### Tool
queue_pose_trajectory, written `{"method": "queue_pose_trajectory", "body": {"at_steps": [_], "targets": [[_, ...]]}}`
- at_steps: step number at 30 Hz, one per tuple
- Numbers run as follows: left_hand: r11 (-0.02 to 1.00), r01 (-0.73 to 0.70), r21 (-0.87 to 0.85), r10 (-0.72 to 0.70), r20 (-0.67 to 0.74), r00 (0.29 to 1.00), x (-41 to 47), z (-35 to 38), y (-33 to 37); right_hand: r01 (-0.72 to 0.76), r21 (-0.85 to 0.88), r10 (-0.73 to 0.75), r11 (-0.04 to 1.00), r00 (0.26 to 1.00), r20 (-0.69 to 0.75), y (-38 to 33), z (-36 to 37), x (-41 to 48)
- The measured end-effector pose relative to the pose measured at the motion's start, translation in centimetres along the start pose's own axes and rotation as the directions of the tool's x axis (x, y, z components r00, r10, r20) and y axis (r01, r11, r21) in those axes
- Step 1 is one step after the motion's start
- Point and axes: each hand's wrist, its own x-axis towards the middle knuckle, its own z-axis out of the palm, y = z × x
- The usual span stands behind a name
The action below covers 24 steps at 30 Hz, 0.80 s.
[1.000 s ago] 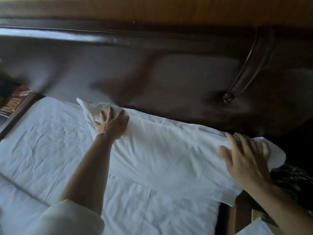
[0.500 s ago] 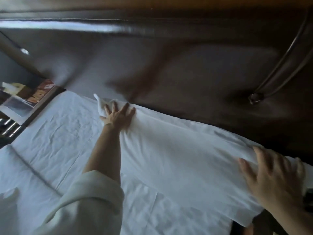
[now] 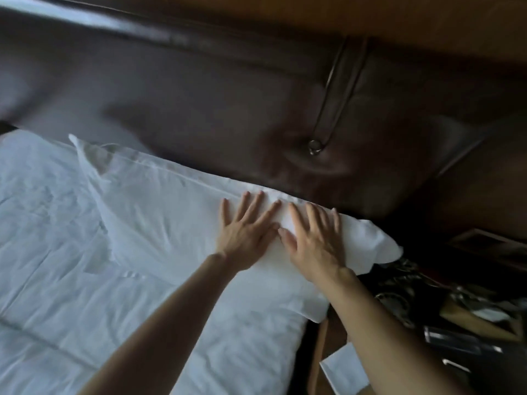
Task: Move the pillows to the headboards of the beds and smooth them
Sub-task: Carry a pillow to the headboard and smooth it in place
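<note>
A white pillow [image 3: 159, 201] lies along the dark brown padded headboard [image 3: 228, 95], on the bed's white sheet [image 3: 57, 280]. Its right end hangs a little past the mattress edge. My left hand [image 3: 245, 232] rests flat on the pillow's right half, fingers spread. Just to its right, my right hand [image 3: 316, 240] also presses flat on the pillow, thumb nearly touching the left hand. Neither hand grips the cloth.
A metal button [image 3: 314, 146] with a seam is set in the headboard. Right of the bed, a dark, cluttered bedside area [image 3: 456, 309] holds several objects. A white paper or cloth [image 3: 345, 372] lies below the mattress corner.
My left hand has slid from the pillow's left end to its right half. My right hand has moved in from the right end. Both palms now lie side by side.
</note>
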Motion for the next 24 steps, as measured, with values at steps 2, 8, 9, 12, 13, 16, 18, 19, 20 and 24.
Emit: {"method": "queue_pose_trajectory", "body": {"at_steps": [2, 8, 9, 12, 13, 16, 18, 19, 20, 24], "targets": [[0.999, 0.038, 0.030, -0.038, 0.003, 0.999, 0.1, 0.3, 1.0, -0.073, -0.043, 0.074, 0.996, 0.997, 0.018, 3.1, -0.3, -1.3], [0.989, 0.125, 0.075, -0.128, 0.034, 0.991, 0.0, 0.6, 4.1, -0.144, -0.039, 0.145, 0.989, 0.989, 0.027, 7.4, -0.7, -3.5], [0.989, 0.124, 0.075, -0.126, 0.023, 0.992, 0.1, 0.8, 5.0, -0.134, -0.034, 0.134, 0.990, 0.991, 0.019, 7.1, -0.9, -3.3], [0.987, 0.130, 0.094, -0.133, 0.026, 0.991, 0.4, 1.5, 6.6, -0.025, 0.048, 0.026, 0.999, 1.000, -0.014, 6.2, -1.4, -2.6], [0.985, 0.140, 0.103, -0.143, 0.021, 0.990, 0.5, 1.8, 6.9, 0.007, 0.068, -0.005, 0.998, 1.000, -0.020, 6.1, -1.4, -2.5], [0.980, 0.174, 0.100, -0.177, 0.016, 0.984, 0.4, 1.9, 7.1, 0.029, 0.083, -0.031, 0.996, 0.999, 0.021, 6.1, -1.3, -2.2], [0.977, 0.195, 0.090, -0.198, 0.026, 0.980, 0.2, 1.7, 7.1, 0.031, 0.088, -0.035, 0.996, 0.998, 0.044, 6.1, -1.1, -2.0], [0.975, 0.205, 0.086, -0.208, 0.029, 0.978, 0.0, 1.5, 7.3, 0.037, 0.093, -0.042, 0.995, 0.998, 0.050, 6.0, -1.1, -1.8], [0.974, 0.215, 0.076, -0.217, 0.027, 0.976, -0.3, 1.2, 7.4, 0.046, 0.099, -0.051, 0.994, 0.997, 0.052, 5.9, -1.1, -1.7], [0.967, 0.252, 0.041, -0.252, -0.006, 0.968, -2.3, 0.4, 7.7, 0.095, 0.124, -0.103, 0.988, 0.993, 0.054, 5.7, -1.0, -1.5]]}}
